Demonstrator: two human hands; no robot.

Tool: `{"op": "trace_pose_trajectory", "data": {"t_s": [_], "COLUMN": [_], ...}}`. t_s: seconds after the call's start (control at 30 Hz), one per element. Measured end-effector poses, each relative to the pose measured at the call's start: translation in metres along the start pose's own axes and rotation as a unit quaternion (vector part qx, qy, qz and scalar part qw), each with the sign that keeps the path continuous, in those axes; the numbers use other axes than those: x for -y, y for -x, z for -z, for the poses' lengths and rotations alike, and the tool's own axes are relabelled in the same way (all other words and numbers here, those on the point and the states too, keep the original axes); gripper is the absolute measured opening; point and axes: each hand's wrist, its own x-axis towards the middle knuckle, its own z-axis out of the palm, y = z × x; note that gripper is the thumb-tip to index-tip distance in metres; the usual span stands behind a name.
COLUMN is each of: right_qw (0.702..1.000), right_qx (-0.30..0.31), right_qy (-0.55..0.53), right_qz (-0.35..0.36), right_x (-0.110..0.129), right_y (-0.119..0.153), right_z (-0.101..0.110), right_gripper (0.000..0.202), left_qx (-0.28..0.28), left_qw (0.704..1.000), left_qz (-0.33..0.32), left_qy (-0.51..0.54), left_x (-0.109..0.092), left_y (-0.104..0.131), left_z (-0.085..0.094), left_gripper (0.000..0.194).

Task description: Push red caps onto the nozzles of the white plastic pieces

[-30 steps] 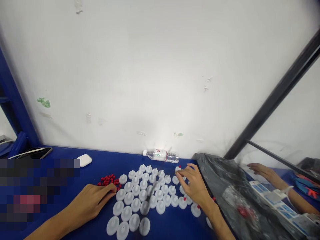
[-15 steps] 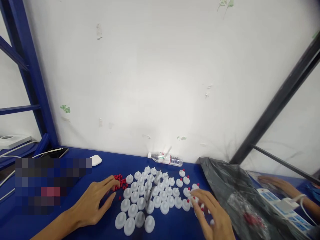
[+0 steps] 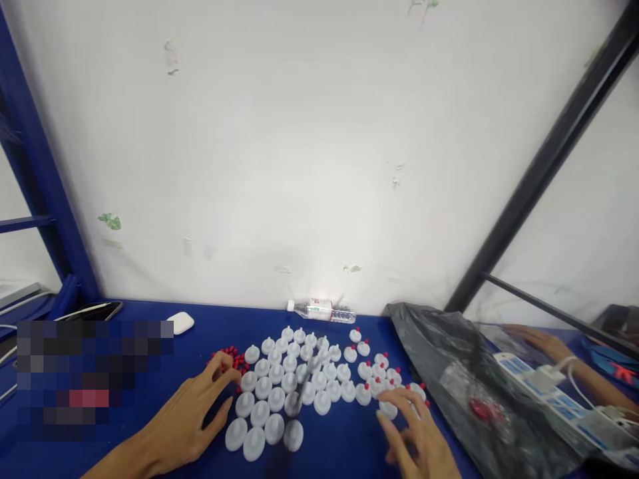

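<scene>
- Red pieces [image 3: 241, 359]: small loose pile on the blue table [image 3: 339, 446], left of the white discs; the left hand [image 3: 182, 419] partly covers its near side.
- Left hand: fingers curled at the pile, thumb and forefinger apart; cannot tell whether the hidden fingers touch a piece.
- White discs [image 3: 276, 399]: plain, nub upward, many set close together just right of the left hand and between the two hands; leftmost ones near its fingertips.
- Red-tipped discs [image 3: 363, 395]: looser group at the right of the plain ones, each with a red piece at its nub; some lie just beyond the right hand [image 3: 424, 436], a few partly behind its fingers.
- Right hand: thumb and forefinger apart, one disc showing at the gap; contact cannot be told.
- Farther out: clear bottle [image 3: 319, 311] on its side, behind the discs, near the wall [image 3: 299, 166]; dark plastic bag [image 3: 429, 339] right of the red-tipped discs.
</scene>
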Motion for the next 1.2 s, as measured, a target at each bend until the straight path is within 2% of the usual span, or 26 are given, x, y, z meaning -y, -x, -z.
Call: {"op": "trace_pose_trajectory", "data": {"t_s": [0.1,0.23,0.33,0.43,0.53,0.6,0.7,0.8,0.9,0.97,1.07,1.2], "right_qw": [0.996,0.991,0.99,0.992,0.995,0.998,1.0,0.997,0.994,0.991,0.985,0.976], "right_qx": [0.053,0.023,-0.013,-0.011,0.005,0.003,-0.008,0.039,0.051,0.061,0.085,0.112], "right_qy": [0.063,0.133,0.142,0.127,0.094,0.067,0.008,-0.056,-0.051,-0.049,-0.053,-0.05], "right_qz": [0.025,0.018,0.006,0.006,0.015,0.016,0.005,0.035,0.084,0.109,0.143,0.182], "right_x": [0.015,0.019,0.014,0.009,0.008,0.013,0.033,0.065,0.094,0.106,0.109,0.102], "right_y": [-0.021,-0.035,-0.035,-0.035,-0.033,-0.03,-0.029,-0.042,-0.07,-0.088,-0.102,-0.093], "right_z": [-0.003,-0.029,-0.048,-0.051,-0.041,-0.035,-0.031,-0.035,-0.048,-0.062,-0.088,-0.112], "right_gripper": [0.039,0.038,0.042,0.038,0.035,0.041,0.05,0.049,0.04,0.038,0.035,0.039], "left_qx": [-0.008,-0.014,0.003,0.021,0.042,0.052,0.057,0.052,0.034,0.016,-0.021,-0.068], "left_qw": [1.0,0.999,1.0,1.0,0.999,0.998,0.996,0.995,0.994,0.992,0.986,0.971], "left_qz": [0.008,-0.008,0.002,0.01,0.015,0.021,0.025,0.026,0.037,0.052,0.084,0.122], "left_qy": [-0.029,-0.043,-0.019,0.004,0.027,0.041,0.06,0.079,0.098,0.113,0.142,0.195], "left_x": [0.017,0.04,0.044,0.036,0.024,0.019,0.015,0.013,0.011,0.008,0.0,-0.02], "left_y": [0.002,0.001,-0.001,-0.005,-0.008,-0.01,-0.013,-0.016,-0.02,-0.022,-0.025,-0.036], "left_z": [-0.016,-0.027,-0.027,-0.022,-0.017,-0.015,-0.014,-0.014,-0.009,-0.002,0.013,0.022], "left_gripper": [0.037,0.04,0.038,0.033,0.031,0.031,0.034,0.037,0.039,0.039,0.039,0.045]}}
